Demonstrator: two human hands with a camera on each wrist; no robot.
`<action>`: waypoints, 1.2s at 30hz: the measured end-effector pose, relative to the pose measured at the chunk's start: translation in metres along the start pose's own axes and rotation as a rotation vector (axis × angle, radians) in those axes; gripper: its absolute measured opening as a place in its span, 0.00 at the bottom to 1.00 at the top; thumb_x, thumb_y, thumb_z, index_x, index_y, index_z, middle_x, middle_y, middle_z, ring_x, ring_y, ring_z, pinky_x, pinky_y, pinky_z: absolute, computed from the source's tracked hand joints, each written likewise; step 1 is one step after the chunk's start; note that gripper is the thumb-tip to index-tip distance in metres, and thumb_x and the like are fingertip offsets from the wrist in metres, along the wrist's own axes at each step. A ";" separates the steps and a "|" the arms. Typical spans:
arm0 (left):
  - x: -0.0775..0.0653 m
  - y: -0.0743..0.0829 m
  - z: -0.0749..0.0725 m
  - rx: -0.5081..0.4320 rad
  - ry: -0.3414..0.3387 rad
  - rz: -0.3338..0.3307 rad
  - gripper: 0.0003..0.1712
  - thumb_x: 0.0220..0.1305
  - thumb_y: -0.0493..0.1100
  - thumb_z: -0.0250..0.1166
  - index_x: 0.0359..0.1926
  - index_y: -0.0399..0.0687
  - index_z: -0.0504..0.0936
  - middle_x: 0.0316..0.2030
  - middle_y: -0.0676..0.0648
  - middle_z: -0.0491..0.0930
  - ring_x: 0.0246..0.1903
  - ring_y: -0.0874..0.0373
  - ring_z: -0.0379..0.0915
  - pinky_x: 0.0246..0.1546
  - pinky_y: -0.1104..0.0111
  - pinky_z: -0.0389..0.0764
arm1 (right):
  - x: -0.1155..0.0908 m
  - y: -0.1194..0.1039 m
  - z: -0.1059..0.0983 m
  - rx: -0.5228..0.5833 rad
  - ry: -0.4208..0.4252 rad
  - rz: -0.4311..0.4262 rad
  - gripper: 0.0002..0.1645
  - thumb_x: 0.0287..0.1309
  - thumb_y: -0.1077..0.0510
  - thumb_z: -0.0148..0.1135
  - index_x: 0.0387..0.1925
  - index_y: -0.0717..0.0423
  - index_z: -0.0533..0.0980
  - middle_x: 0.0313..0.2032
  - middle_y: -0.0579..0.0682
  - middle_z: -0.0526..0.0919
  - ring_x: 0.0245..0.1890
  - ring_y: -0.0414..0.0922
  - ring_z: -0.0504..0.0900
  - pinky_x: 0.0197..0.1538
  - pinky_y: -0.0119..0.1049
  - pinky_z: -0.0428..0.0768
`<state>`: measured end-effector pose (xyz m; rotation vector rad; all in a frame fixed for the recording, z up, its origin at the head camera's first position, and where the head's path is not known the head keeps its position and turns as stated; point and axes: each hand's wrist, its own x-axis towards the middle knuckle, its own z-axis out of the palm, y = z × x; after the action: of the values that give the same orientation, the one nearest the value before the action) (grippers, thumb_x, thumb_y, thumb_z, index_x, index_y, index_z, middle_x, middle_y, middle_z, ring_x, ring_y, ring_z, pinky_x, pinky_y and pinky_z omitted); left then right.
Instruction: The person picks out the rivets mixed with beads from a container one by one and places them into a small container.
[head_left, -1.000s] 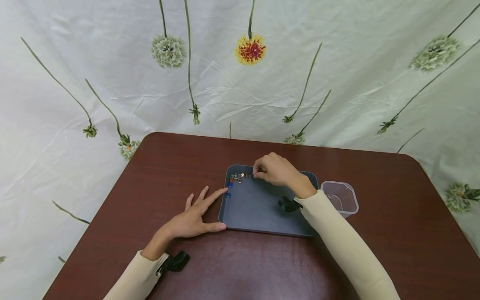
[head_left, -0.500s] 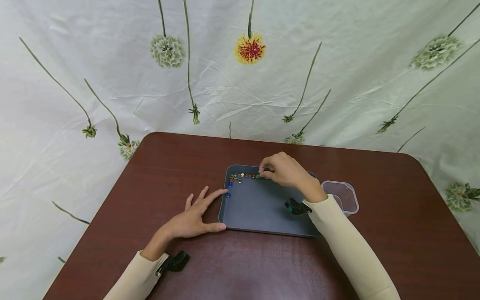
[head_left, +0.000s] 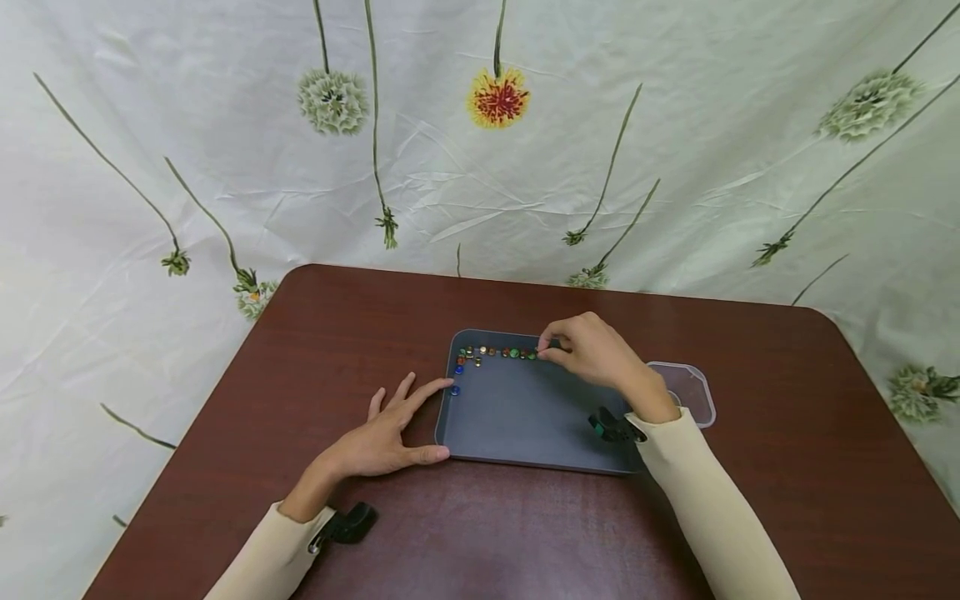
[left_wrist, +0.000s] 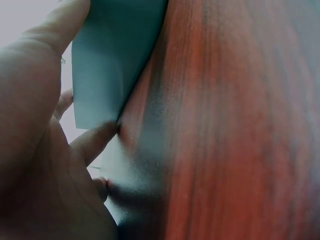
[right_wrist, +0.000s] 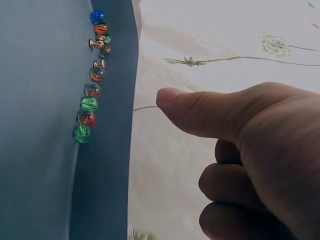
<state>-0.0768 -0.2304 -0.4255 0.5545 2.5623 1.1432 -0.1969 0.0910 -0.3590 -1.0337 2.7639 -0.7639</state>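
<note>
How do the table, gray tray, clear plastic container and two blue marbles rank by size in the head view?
Largest to smallest:
1. Table
2. Gray tray
3. Clear plastic container, partly hidden
4. Two blue marbles, alike in size, so unranked against each other

In the head view the right hand (head_left: 600, 354) and its cream sleeve (head_left: 712, 500) hide part of the tray (head_left: 525, 417) from 1 to 4 o'clock and the clear plastic tub (head_left: 697, 396) at its 8 o'clock. Whether the fingertips pinch one of the glass marbles (right_wrist: 90, 103) is too small to tell; in the right wrist view the lower fingers are cut off at 5 o'clock. Gold pieces (right_wrist: 94, 43) among the marbles are too small to name. The desk (head_left: 795, 433) leaves the head view at 6 o'clock. In the left wrist view the left hand (left_wrist: 45, 140) is cut off from 7 to 10 o'clock, the tray at 12, and the wood grain blurs.
</note>
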 end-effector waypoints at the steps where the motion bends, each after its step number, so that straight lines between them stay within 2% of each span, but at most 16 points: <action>1: 0.000 0.000 0.000 -0.002 -0.001 0.002 0.51 0.61 0.60 0.71 0.79 0.62 0.53 0.78 0.45 0.53 0.78 0.37 0.25 0.67 0.32 0.23 | -0.002 0.000 -0.001 0.004 0.005 0.003 0.02 0.61 0.56 0.70 0.35 0.50 0.86 0.10 0.40 0.58 0.13 0.36 0.53 0.22 0.30 0.54; 5: -0.001 0.001 0.000 -0.002 -0.004 0.008 0.52 0.62 0.59 0.71 0.79 0.61 0.53 0.77 0.48 0.56 0.78 0.37 0.25 0.67 0.32 0.23 | -0.010 0.003 -0.006 0.013 0.019 0.031 0.03 0.62 0.56 0.69 0.36 0.50 0.85 0.10 0.40 0.57 0.13 0.37 0.51 0.23 0.30 0.56; 15: 0.000 0.000 0.002 0.010 0.012 0.019 0.50 0.62 0.59 0.71 0.78 0.60 0.54 0.77 0.45 0.56 0.78 0.33 0.26 0.66 0.31 0.23 | -0.028 0.016 -0.021 0.002 0.049 0.057 0.03 0.63 0.56 0.69 0.37 0.50 0.86 0.10 0.40 0.57 0.13 0.37 0.52 0.26 0.32 0.61; 36: 0.000 0.000 0.002 -0.007 0.001 0.015 0.52 0.60 0.59 0.72 0.78 0.60 0.54 0.76 0.46 0.58 0.78 0.37 0.24 0.66 0.33 0.22 | -0.070 0.045 -0.031 0.030 0.127 0.118 0.03 0.61 0.58 0.70 0.35 0.53 0.85 0.13 0.38 0.53 0.13 0.32 0.50 0.22 0.30 0.61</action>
<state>-0.0760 -0.2291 -0.4269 0.5731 2.5586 1.1570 -0.1776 0.1772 -0.3601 -0.8358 2.8783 -0.8797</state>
